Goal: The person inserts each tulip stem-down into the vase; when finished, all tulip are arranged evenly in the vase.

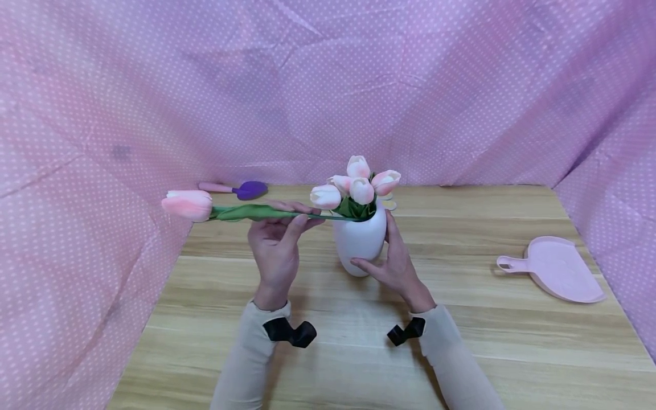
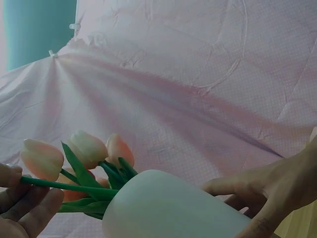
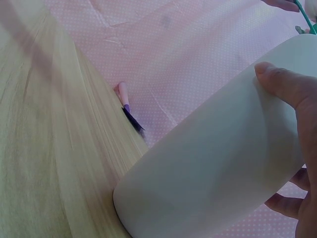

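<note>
Pinched in my left hand [image 1: 277,250] is the green stem of a pink-and-white artificial tulip [image 1: 187,205]. The flower lies nearly level, its bloom to the left, and the stem's end reaches the mouth of a white vase [image 1: 359,245]. In the left wrist view that stem [image 2: 74,187] overlaps the vase's rim. My right hand [image 1: 394,265] grips the vase's right side, thumb across its front. Several more tulips [image 1: 361,191] with green leaves stand in the vase. The right wrist view has the vase's base [image 3: 129,208] at the wooden tabletop.
A small trowel [image 1: 250,190] with a purple blade and pink handle lies at the table's back left. On the right is a pink dustpan [image 1: 561,270]. Something small and pale [image 1: 389,204] sits behind the vase. Pink dotted cloth [image 1: 328,91] surrounds the wooden table [image 1: 328,364].
</note>
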Demonstrator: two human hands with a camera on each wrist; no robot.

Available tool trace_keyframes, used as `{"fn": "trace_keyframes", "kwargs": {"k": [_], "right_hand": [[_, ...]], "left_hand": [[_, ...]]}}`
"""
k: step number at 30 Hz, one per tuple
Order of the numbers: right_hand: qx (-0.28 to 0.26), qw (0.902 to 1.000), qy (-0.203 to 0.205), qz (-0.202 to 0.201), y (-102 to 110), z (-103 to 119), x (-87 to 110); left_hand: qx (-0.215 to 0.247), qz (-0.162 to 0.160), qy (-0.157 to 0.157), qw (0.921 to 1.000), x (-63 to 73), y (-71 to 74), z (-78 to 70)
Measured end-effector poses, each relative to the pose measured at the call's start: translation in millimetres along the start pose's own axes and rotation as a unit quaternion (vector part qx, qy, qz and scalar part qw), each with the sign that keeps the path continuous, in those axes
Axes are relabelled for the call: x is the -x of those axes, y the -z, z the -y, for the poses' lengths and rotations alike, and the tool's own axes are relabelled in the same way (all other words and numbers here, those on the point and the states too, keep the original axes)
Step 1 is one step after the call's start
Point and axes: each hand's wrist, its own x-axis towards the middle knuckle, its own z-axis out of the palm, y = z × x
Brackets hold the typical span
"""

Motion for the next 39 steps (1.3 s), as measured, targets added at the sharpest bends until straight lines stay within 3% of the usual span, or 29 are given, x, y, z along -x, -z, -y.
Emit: {"fn": "trace_keyframes", "kwargs": {"k": [16,30,34,39], "right_hand": [[0.009,0.9999,0.007,-0.001,0.5,-0.8,0.3],[0.006,0.9999,0.008,-0.002,0.3,-0.9,-0.1],[0.007,0.9999,0.008,-0.003,0.0,-1.2,0.1],[0.008,0.9998,0.019,-0.008,-0.5,-1.9,0.1]], "left_hand": [[-0.075,0.011,-0.01,0.9971,9.8,-14.5,8.2],[-0.107,-0.005,-0.038,0.9935,14.5,-24.9,16.8],[-0.187,-0.015,-0.062,0.9804,15.8,-29.0,20.0],[-0.301,-0.016,-0.103,0.9479,17.0,-28.8,22.3]]}}
